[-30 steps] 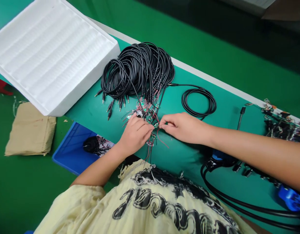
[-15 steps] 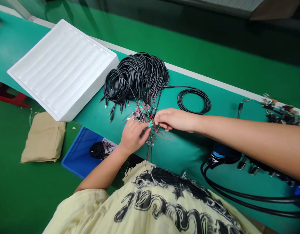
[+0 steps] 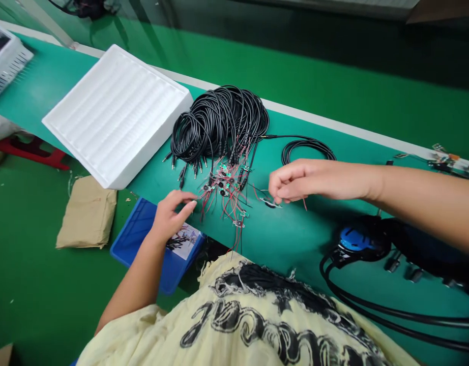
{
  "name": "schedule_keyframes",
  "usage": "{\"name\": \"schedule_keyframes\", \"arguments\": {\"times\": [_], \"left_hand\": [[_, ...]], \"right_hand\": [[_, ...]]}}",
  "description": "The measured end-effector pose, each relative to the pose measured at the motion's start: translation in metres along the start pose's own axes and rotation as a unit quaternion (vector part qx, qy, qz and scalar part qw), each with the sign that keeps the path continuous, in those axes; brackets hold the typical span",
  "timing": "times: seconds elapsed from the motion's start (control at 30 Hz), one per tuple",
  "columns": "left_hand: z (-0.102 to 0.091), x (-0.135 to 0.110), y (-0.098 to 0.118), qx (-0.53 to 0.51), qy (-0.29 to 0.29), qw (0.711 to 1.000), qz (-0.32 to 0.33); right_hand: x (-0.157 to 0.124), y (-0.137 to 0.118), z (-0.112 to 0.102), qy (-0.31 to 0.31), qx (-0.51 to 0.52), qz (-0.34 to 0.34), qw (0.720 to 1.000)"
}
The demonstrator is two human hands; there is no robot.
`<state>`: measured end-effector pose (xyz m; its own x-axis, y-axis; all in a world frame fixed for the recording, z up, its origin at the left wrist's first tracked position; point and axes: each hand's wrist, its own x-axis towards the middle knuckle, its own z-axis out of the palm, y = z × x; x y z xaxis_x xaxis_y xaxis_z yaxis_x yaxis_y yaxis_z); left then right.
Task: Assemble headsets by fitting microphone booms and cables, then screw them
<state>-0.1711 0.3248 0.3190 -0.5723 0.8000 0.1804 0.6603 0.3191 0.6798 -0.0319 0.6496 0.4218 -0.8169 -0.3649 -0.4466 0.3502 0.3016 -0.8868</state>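
My right hand (image 3: 295,182) has its fingers pinched at the right of the wire pile. A small wired component (image 3: 270,203), dark and pale, hangs at its fingertips, with thin red wires beside it. My left hand (image 3: 173,214) is to the left of the pile, thumb and forefinger apart, with nothing visible between them. Between the hands lie small circuit boards (image 3: 223,183) with round black parts and loose red and black wires. They spread from the ends of a big bundle of coiled black cables (image 3: 223,122) with metal plugs at its left.
A white foam tray (image 3: 120,112) stands left of the cables. One coiled black cable (image 3: 309,147) lies behind my right forearm. Black-and-blue equipment (image 3: 354,238) with thick cables is at the right. A blue bin (image 3: 133,231) and a brown package (image 3: 87,212) are below the table edge.
My hands have moved apart from over the small boards. The right hand has gone right with the small wired component, and the left hand has drawn back left and opened.
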Motion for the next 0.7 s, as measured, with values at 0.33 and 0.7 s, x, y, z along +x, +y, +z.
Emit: {"name": "schedule_keyframes", "arguments": {"times": [0.33, 0.7], "left_hand": [[0.023, 0.057, 0.024, 0.235, -0.007, 0.962, 0.138], [0.018, 0.029, -0.025, -0.049, 0.161, 0.976, -0.135]], "right_hand": [[-0.007, -0.003, 0.019, -0.102, -0.16, 0.097, 0.977], [-0.039, -0.001, 0.016, -0.034, -0.156, 0.079, 0.984]]}}
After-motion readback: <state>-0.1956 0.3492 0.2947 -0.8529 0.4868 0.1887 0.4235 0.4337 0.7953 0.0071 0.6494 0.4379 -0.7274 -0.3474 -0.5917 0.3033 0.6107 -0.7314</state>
